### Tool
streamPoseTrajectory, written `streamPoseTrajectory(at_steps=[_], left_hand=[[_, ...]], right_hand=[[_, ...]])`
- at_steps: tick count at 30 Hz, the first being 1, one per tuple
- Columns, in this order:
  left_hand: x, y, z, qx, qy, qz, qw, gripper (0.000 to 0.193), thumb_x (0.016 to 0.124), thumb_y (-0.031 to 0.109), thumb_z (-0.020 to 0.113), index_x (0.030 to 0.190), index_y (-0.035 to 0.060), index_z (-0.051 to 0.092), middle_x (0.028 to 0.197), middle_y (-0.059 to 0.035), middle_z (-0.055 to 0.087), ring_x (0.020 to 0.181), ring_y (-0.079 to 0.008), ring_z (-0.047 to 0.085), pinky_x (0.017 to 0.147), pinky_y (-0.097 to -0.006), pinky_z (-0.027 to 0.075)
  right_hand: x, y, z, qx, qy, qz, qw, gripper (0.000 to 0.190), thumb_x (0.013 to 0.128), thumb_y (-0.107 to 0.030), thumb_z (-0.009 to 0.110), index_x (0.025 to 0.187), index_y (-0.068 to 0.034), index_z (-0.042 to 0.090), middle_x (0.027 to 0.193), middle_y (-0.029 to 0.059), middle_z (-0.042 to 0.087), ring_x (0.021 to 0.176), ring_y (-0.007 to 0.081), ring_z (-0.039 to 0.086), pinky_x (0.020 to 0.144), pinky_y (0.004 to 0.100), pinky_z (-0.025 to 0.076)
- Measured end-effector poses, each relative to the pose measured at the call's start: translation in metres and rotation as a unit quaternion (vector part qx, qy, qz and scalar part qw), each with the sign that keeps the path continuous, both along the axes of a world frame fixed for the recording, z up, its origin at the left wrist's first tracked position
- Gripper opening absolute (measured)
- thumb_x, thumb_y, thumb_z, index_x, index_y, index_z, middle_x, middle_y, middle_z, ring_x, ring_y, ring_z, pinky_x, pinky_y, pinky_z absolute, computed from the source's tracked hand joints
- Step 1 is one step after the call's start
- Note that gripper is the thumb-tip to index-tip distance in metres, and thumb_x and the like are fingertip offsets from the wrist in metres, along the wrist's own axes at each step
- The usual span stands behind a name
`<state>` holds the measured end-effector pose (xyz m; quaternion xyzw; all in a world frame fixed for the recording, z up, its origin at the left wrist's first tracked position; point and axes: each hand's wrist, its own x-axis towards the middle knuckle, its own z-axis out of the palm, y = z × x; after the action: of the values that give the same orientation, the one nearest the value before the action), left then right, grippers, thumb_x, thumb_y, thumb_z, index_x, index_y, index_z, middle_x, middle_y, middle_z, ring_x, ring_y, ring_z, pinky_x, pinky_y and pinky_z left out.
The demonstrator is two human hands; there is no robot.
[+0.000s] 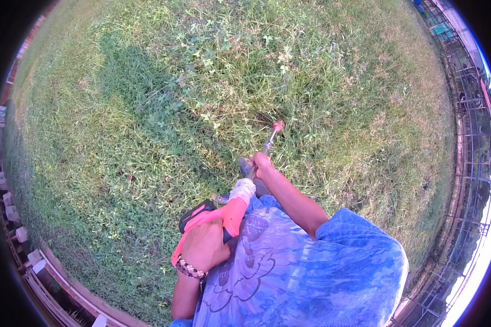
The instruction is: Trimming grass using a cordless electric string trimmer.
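Note:
I hold a cordless grass trimmer slantwise across my front. My left hand [204,241], with a beaded bracelet at the wrist, is closed around its orange rear handle housing [234,212]. A black battery pack [194,213] sits beside that hand. White wrapping [243,189] covers the joint between housing and shaft. Farther along, my right hand [262,161] grips the metal shaft [269,142]. The red-orange trimmer head [278,125] is low in the grass; whatever cutter lies beneath it is hidden by the grass and a dark patch.
Grass and low leafy weeds [212,53] surround me. One shoe [244,165] shows just beside the shaft. A metal-framed fence [470,135] curves along the right rim. Pale blocks [12,213] and a low rail [65,282] line the left edge. A shadow [135,81] falls ahead, to the left.

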<state>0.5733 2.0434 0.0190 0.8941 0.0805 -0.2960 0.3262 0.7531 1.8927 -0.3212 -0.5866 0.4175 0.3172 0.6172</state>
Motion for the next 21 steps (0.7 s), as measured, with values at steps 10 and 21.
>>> streamPoseTrajectory(at_steps=[10, 21], left_hand=[[-0.095, 0.043, 0.066, 0.002, 0.013, 0.204, 0.979, 0.027, 0.057, 0.008, 0.061, 0.083, 0.0001, 0.058, 0.070, -0.0228, 0.059, 0.071, -0.0437, 0.060, 0.064, -0.0449, 0.049], [-0.135, 0.022, 0.010, 0.052, -0.018, 0.252, 0.966, 0.025, 0.065, 0.016, 0.076, 0.082, 0.0047, 0.061, 0.072, -0.0178, 0.063, 0.069, -0.0393, 0.062, 0.060, -0.0446, 0.049]], right_hand=[[-0.065, 0.090, 0.088, 0.176, 0.098, 0.092, 0.975, 0.013, 0.075, -0.004, 0.055, 0.085, -0.002, 0.046, 0.069, 0.0100, 0.046, 0.056, 0.0230, 0.051, 0.050, 0.0398, 0.046], [-0.061, 0.068, 0.065, 0.024, 0.102, 0.091, 0.990, 0.017, 0.071, -0.005, 0.059, 0.083, 0.005, 0.052, 0.065, 0.0123, 0.052, 0.047, 0.0209, 0.051, 0.042, 0.0348, 0.046]])
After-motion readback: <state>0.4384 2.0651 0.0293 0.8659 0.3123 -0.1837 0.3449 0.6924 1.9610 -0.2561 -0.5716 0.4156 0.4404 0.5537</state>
